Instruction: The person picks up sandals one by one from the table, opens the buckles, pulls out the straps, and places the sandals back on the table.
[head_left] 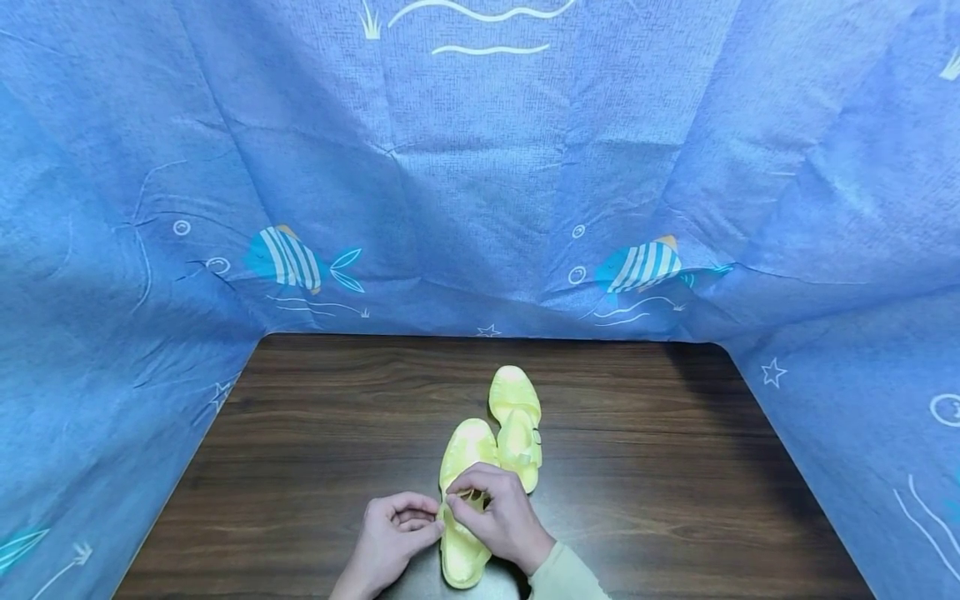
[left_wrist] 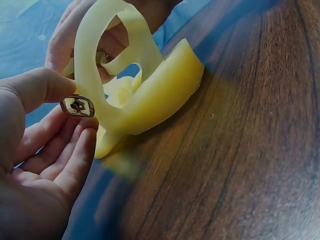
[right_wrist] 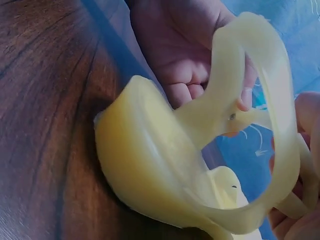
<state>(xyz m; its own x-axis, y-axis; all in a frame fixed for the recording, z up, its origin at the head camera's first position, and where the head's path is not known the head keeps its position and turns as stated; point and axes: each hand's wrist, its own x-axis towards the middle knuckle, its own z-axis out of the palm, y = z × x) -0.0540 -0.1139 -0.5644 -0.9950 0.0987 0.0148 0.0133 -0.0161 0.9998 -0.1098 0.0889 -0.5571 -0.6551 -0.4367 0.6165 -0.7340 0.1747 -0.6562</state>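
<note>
A person's two bare hands work on a soft, translucent yellow jelly sandal [head_left: 461,500] that lies on a dark brown wood-grain counter [head_left: 300,433], close to the near edge and roughly in the middle. The left hand [head_left: 390,533] comes in from the sandal's left side; its thumb and fingertips pinch the small oval metal buckle [left_wrist: 77,106] at the end of the sandal's ankle strap [left_wrist: 95,60]. The other fingers lie loosely curled beneath it. The right hand [head_left: 498,512], with a pale green sleeve [head_left: 566,579] at the wrist, reaches over the sandal from the right and pinches the free end of the strap near the buckle — its fingertips bent inward, meeting those of the left hand above the sandal's heel end. The strap rises in a tall loop above the sole, and the right wrist view shows a small hole in it.

A second yellow jelly sandal [head_left: 517,425] of the same kind lies flat just beyond and to the right of the first, its toe pointing away from the person, the two nearly touching. Behind and to both sides of the counter hangs a blue cloth backdrop [head_left: 480,167] printed with striped fish, bubbles, stars and white wavy lines.
</note>
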